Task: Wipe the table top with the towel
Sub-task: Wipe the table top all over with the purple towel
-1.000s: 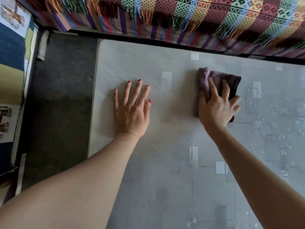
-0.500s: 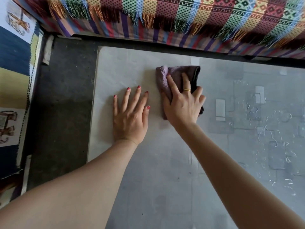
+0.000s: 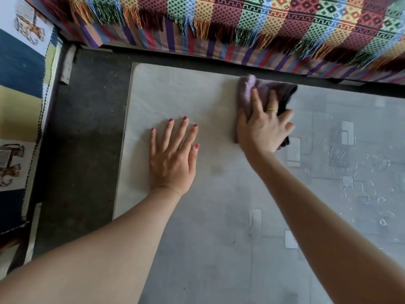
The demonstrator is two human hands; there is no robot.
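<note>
Purple terry cloth — a folded towel [image 3: 258,93] — lies on the pale grey tabletop [image 3: 219,216] in the upper middle of the frame, close to the far edge. The right hand [image 3: 263,130] is pressed down flat on it, fingers spread and nearly straight, a gold ring [image 3: 272,110] on one of them. Its grip is loose: the fingers lie over the cloth rather than curling round it, and the towel's lighter corner sticks out above the fingertips while a darker fold shows at the right of the hand. That edge of the hand is blurred.

Just to the left, a little lower in the frame, the left hand [image 3: 173,159] rests palm down on the tabletop, fingers straight and slightly fanned, nails painted red. It holds nothing and does not touch the towel.

Over at the right of the frame the tabletop is marked with thin pale streaks and squiggles [image 3: 359,172] — wet or scuffed, I cannot tell. Small light rectangles show here and there on the surface.

Along the top of the frame runs a woven blanket [image 3: 285,25] in bright checks and stripes with a fringe hanging down. Dark floor [image 3: 83,139] shows at the left of the tabletop, and beyond it, at the left edge, a blue and yellow patterned cloth [image 3: 19,84].
</note>
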